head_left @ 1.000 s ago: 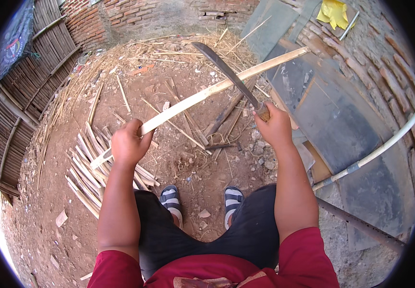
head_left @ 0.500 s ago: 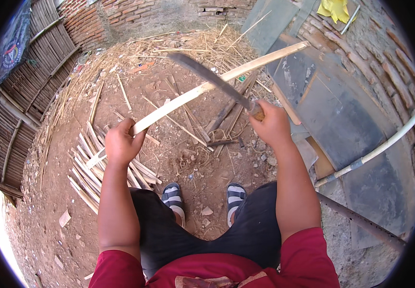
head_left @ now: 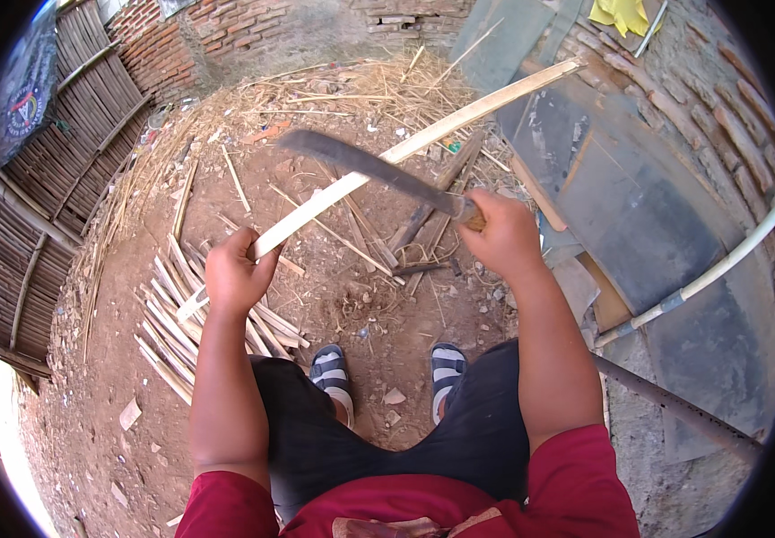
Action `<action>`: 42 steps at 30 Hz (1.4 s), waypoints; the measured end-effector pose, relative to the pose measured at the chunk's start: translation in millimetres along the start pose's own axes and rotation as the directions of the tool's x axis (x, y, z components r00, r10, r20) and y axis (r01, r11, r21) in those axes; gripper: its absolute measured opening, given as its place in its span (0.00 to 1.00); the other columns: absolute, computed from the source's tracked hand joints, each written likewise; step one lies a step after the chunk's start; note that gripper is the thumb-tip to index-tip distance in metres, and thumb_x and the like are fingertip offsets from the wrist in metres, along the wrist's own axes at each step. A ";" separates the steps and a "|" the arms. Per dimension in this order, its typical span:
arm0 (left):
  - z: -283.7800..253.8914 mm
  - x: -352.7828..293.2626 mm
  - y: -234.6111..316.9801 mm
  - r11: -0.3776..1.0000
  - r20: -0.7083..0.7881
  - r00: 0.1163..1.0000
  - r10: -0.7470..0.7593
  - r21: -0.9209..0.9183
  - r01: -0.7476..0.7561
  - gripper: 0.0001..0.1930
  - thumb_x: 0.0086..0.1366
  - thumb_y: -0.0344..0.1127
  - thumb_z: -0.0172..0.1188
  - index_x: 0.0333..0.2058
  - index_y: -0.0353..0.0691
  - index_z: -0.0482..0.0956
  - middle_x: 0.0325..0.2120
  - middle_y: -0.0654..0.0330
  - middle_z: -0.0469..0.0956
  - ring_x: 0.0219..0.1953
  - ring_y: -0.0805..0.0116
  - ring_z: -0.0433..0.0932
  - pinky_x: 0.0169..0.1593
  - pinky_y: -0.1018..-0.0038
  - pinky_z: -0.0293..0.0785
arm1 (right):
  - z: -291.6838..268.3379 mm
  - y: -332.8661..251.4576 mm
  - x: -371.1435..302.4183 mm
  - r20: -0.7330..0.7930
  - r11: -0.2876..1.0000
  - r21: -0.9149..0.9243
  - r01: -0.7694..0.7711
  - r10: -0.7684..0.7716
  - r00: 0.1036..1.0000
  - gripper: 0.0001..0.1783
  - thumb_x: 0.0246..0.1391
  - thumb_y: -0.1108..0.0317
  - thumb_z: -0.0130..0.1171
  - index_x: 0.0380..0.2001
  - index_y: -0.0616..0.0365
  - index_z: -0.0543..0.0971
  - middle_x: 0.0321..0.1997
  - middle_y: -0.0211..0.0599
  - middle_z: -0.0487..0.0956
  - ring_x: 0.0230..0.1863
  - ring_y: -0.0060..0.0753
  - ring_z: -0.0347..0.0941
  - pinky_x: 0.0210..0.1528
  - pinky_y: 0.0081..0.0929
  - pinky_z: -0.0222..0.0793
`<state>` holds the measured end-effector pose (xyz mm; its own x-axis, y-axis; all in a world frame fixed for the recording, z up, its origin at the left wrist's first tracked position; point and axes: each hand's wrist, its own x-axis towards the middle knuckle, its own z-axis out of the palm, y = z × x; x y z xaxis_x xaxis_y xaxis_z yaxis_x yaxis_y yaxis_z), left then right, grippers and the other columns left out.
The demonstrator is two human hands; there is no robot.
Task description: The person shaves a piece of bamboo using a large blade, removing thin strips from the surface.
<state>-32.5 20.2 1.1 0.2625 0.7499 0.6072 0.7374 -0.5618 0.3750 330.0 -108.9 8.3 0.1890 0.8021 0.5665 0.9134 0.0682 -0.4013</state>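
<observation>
My left hand [head_left: 237, 273] grips a long pale bamboo strip [head_left: 459, 119] near its lower end. The strip slants up and away to the right, and a short end sticks out below my fist. In my right hand [head_left: 500, 231] is the wooden handle of a machete [head_left: 365, 163], with fingers wrapped round it. Its dark, broad blade points to the far left and crosses over the middle of the strip. Whether the edge touches the strip, I cannot tell.
A heap of split strips [head_left: 168, 336] lies on the dirt at my left. Dark sticks [head_left: 437, 206] lie ahead, with dry straw [head_left: 334, 90] beyond. Dark panels [head_left: 657, 215], a pale pipe [head_left: 710, 273] and a rusty pipe [head_left: 674, 403] are at the right. A bamboo fence [head_left: 29, 242] stands left.
The machete has moved left and down along the strip toward my left hand, its blade now lying flatter. The strip's far end has risen slightly, and my left hand stays closed on it.
</observation>
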 end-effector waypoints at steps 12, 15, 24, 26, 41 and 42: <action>6.6 -0.1 5.5 1.000 0.040 0.999 0.009 0.005 -0.009 0.16 0.57 0.41 0.75 0.27 0.35 0.79 0.20 0.48 0.78 0.22 0.49 0.78 0.29 0.61 0.73 | 2.3 -8.2 -0.4 0.035 0.996 0.001 0.086 -0.085 0.996 0.17 0.45 0.64 0.70 0.39 0.56 0.82 0.31 0.47 0.83 0.37 0.56 0.81 0.40 0.49 0.75; 4.7 -0.3 5.8 1.000 0.049 0.999 -0.002 -0.017 0.003 0.17 0.56 0.43 0.75 0.27 0.36 0.78 0.20 0.48 0.78 0.24 0.45 0.78 0.30 0.57 0.73 | -3.6 -18.0 -0.2 0.092 0.986 -0.063 0.154 -0.148 0.985 0.17 0.45 0.64 0.70 0.40 0.56 0.82 0.32 0.46 0.83 0.37 0.56 0.81 0.40 0.49 0.76; 5.1 1.4 1.6 0.999 0.044 0.998 -0.043 0.024 0.042 0.17 0.56 0.43 0.74 0.26 0.37 0.78 0.21 0.48 0.78 0.25 0.44 0.79 0.31 0.57 0.74 | -4.8 16.0 -0.9 -0.041 0.987 0.047 -0.152 0.154 0.987 0.18 0.49 0.61 0.70 0.43 0.57 0.82 0.34 0.49 0.84 0.38 0.57 0.81 0.40 0.47 0.76; 5.8 1.4 7.8 0.998 0.044 0.998 -0.054 0.016 0.053 0.16 0.56 0.43 0.74 0.27 0.37 0.78 0.21 0.48 0.79 0.26 0.44 0.79 0.31 0.57 0.74 | -0.5 6.3 -2.3 -0.022 0.997 0.030 -0.067 0.067 0.997 0.17 0.48 0.62 0.70 0.41 0.57 0.82 0.33 0.48 0.83 0.37 0.57 0.81 0.39 0.47 0.75; 4.3 1.5 7.0 0.998 0.094 0.994 -0.056 0.044 0.052 0.16 0.58 0.44 0.74 0.28 0.37 0.81 0.20 0.49 0.78 0.23 0.48 0.79 0.30 0.59 0.74 | -0.9 25.7 -1.1 -0.066 0.980 -0.009 -0.196 0.195 0.978 0.19 0.50 0.61 0.71 0.44 0.56 0.83 0.33 0.50 0.84 0.37 0.59 0.81 0.38 0.47 0.76; 5.2 1.2 7.0 0.998 0.096 0.994 -0.051 0.052 0.046 0.16 0.58 0.44 0.74 0.28 0.37 0.81 0.20 0.49 0.78 0.23 0.47 0.79 0.30 0.59 0.74 | 0.1 22.6 -1.5 -0.040 0.985 0.002 -0.175 0.175 0.984 0.19 0.50 0.61 0.71 0.44 0.55 0.83 0.33 0.49 0.84 0.37 0.58 0.81 0.39 0.47 0.75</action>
<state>-23.8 19.0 0.9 0.2830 0.8074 0.5176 0.7801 -0.5078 0.3655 350.3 -108.5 -1.7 0.3604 0.7772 0.5159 0.8654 -0.0721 -0.4959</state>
